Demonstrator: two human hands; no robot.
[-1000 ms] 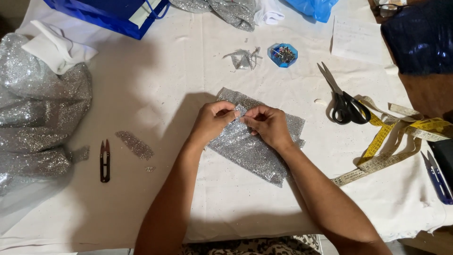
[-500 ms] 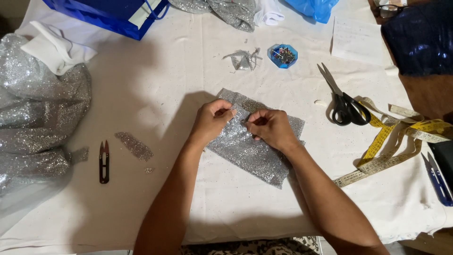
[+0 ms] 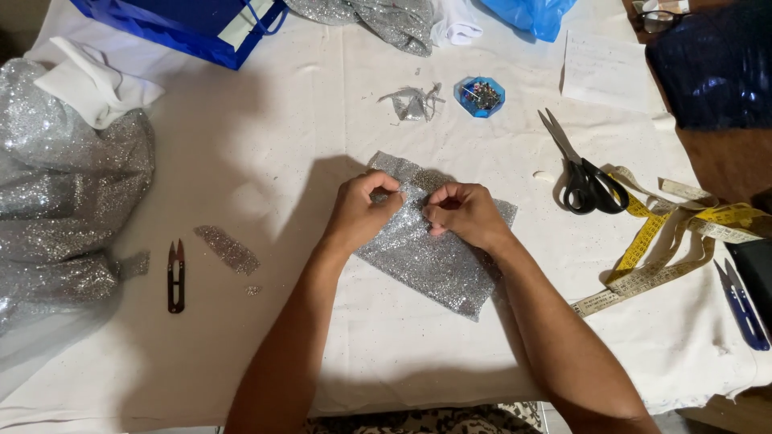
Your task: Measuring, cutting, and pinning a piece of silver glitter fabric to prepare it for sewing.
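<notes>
A rectangular piece of silver glitter fabric (image 3: 430, 261) lies at the middle of the white table (image 3: 402, 354). My left hand (image 3: 362, 213) pinches its upper edge with thumb and fingers. My right hand (image 3: 462, 213) pinches the same edge close beside it, fingers curled. The two hands almost touch over the fabric's top part. Whether a pin sits between the fingers is too small to tell.
Black scissors (image 3: 583, 173) and a yellow tape measure (image 3: 671, 237) lie to the right. A blue pin dish (image 3: 480, 96) and silver scraps (image 3: 414, 103) sit behind. Thread snips (image 3: 175, 276) and a glitter strip (image 3: 229, 249) lie left, near a silver glitter garment (image 3: 64, 209).
My hands have shifted slightly along the fabric's upper edge, still pinching it. The fabric and everything else stayed in place.
</notes>
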